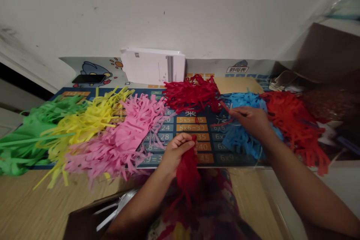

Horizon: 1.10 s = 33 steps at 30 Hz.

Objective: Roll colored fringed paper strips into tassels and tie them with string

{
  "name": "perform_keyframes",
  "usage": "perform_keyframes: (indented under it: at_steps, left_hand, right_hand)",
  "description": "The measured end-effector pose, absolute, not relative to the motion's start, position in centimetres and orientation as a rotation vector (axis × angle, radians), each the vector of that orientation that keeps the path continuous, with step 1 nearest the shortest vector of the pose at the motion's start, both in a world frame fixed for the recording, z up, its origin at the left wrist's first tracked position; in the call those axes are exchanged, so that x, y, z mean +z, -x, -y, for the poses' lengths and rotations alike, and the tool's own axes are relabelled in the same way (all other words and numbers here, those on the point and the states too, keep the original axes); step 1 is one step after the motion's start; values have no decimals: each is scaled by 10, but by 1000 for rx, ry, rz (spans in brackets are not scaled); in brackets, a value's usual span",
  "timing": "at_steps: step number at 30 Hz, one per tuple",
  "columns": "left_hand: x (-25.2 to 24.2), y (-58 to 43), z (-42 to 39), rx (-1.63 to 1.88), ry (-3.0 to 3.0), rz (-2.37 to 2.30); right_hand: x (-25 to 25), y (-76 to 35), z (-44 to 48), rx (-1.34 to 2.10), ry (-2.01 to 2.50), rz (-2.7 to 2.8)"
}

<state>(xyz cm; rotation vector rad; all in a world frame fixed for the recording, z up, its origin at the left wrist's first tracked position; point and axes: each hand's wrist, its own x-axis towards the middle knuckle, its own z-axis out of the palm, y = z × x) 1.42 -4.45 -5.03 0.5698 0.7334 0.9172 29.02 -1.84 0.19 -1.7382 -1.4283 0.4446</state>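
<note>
A small room is appearing to be part of a home. Across the middle of the frame, a blue printed mat [191,127] is showing multiplication sums such as 5x5=25, suggesting a child's study table. A cartoon bird [94,69] is decorating the upper left. A marked white wall [168,11] is filling the top; wood-grain flooring [25,198] is covering the lower left.
</note>
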Motion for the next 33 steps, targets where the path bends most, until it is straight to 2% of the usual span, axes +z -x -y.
perform_keyframes:
  at_steps: [4,8,11,14,19,24,30,33]
  left_hand:
    - [-45,-19,43,911,-678,-705]
    - [-35,-42,38,1011,-1239,-665]
    - [-34,-63,37,914,-1516,-591]
    - [-37,-72,38,793,-1542,-621]
    - [-40,-72,41,838,-1572,-578]
    - [-36,-82,46,669,-1264,-469]
    - [-19,14,73,390,-1510,-645]
    - [-28,95,95,63,-1629,-754]
  right_hand:
    - [16,-276,25,654,1574,1269]
    - [37,-245,45,865,1438,1311]
    - [45,-233,58,926,1377,1302]
    - [42,-241,65,956,1350,1143]
    - [32,-254,74,1101,1298,921]
    - [26,-239,80,1099,1281,916]
    - [12,-248,81,1087,1220,748]
    - [0,-259,84,1058,1276,724]
